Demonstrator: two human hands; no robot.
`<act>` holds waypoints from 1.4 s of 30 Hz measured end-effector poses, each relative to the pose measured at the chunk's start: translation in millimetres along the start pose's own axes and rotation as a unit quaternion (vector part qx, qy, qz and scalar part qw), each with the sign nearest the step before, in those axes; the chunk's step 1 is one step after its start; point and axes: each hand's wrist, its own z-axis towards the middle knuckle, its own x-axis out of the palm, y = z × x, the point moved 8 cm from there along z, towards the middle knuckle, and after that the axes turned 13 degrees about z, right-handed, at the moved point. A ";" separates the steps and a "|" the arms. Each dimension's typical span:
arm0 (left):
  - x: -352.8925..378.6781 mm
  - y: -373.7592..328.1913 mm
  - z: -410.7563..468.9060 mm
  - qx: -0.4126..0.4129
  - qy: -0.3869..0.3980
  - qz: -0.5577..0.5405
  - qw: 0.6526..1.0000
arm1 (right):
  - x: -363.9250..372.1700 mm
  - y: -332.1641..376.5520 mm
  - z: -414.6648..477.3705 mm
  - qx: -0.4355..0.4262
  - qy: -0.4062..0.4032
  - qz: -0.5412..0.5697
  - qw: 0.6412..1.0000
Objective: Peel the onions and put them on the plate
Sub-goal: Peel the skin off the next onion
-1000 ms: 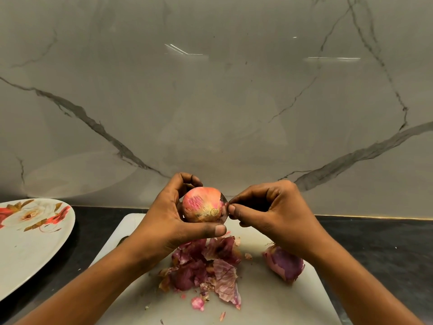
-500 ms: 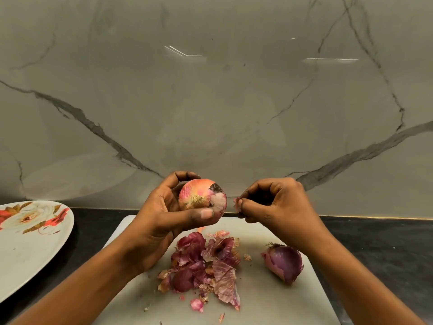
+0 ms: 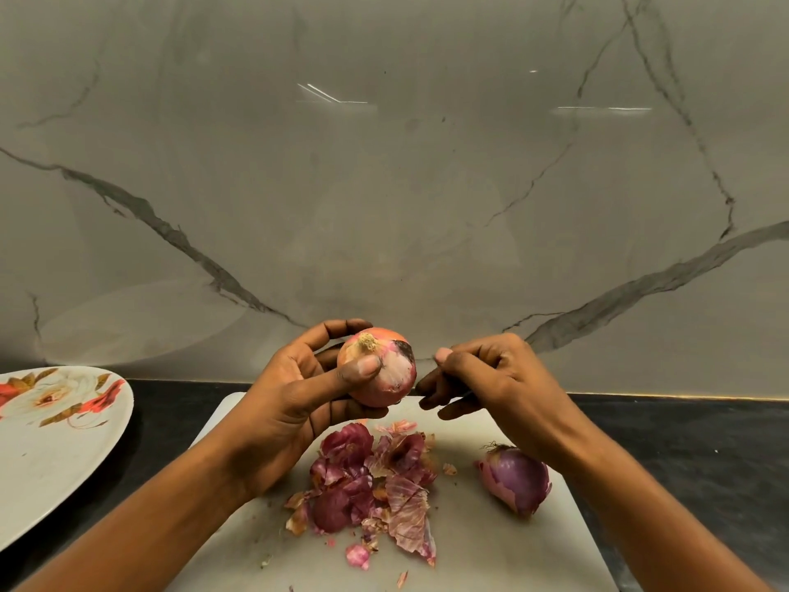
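My left hand (image 3: pixel 294 399) grips a partly peeled onion (image 3: pixel 384 378) above the white cutting board (image 3: pixel 491 549), thumb across its front and root end facing me. The onion shows pale flesh and a dark patch on its right side. My right hand (image 3: pixel 491 378) hovers just right of it, fingers loosely curled with the tips close to the onion's lower right edge; I see nothing between them. A second, purple onion (image 3: pixel 514 480) with loose skin lies on the board under my right wrist. The flowered white plate (image 3: pixel 42 455) sits at the far left, only partly in view, with no onion on the visible part.
A heap of purple peel scraps (image 3: pixel 371 480) lies in the middle of the board. The board rests on a black countertop (image 3: pixel 683 446) that ends at a grey marble wall (image 3: pixel 384 185) just behind my hands.
My left hand has turned the onion, so the root end and pale flesh face me more. My right hand's fingers have spread from a tight pinch and moved back beside the onion.
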 end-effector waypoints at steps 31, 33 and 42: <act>2.6 -3.0 -4.7 0.059 -0.024 0.172 0.983 | 16.0 29.2 -18.4 -0.210 -0.033 -0.062 0.975; 4.5 -1.6 -4.7 0.055 -0.017 0.168 0.984 | 15.2 32.1 -20.6 -0.232 -0.048 -0.084 0.968; 10.2 -0.6 -4.2 0.036 0.010 0.139 0.990 | 15.7 37.1 -22.6 -0.280 -0.072 -0.164 0.943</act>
